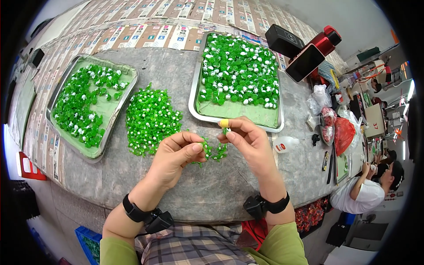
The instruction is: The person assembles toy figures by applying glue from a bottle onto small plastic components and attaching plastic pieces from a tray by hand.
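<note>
My left hand (179,154) is closed in a pinch, with bits of green plastic showing at and below its fingertips. Thumb and index finger of my right hand (246,140) pinch a small green plastic piece (226,130) with a white part on it; a yellow cover sits on the index fingertip. Loose green pieces (220,152) lie on the table between and under the hands. Left of them is a heaped pile of green pieces with white dots (152,120). Beyond my right hand, a metal tray (238,111) carries many green pieces with white balls.
Another metal tray (128,88) of similar pieces stands at the left. A white bottle (286,144) is right of my right hand. Farther right are a phone (304,62), a red device (327,39), a black box (284,39) and plastic bags (343,136). A person (366,192) sits at the far right.
</note>
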Available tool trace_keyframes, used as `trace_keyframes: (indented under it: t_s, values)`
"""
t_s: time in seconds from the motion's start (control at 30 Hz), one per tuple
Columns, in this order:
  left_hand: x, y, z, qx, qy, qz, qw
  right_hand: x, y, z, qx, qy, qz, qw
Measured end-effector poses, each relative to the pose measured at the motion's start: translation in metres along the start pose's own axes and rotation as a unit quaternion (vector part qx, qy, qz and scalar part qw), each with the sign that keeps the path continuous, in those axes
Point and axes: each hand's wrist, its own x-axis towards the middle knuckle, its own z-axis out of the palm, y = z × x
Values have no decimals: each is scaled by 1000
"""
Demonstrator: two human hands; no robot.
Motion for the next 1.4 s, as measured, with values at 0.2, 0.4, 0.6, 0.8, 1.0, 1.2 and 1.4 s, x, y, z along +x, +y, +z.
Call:
trace_keyframes:
  t_s: [0.2, 0.4, 0.6, 0.8, 1.0, 1.2, 1.4]
  values:
    - [-1, -2, 7, 33, -59, -47, 997, -21, 13, 3, 159, 34, 80, 984]
    - [0, -3, 6, 27, -55, -49, 997, -23, 19, 5, 200, 24, 85, 976]
    - [0, -2, 5, 11, -52, -46, 997, -22, 17, 9, 195, 23, 77, 977]
    - [1, -2, 3, -10, -55, -51, 997, -23, 16, 10, 190, 10, 69, 979]
    - [1, -1, 2, -41, -53, -55, 996, -23, 14, 7, 208, -9, 119, 971]
    - [2, -4, 1, -30, -20, -44, 998, -25, 12, 9, 166, 20, 60, 984]
    - [3, -7, 3, 30, -3, -22, 999, -28, 12, 12, 129, 35, 1, 991]
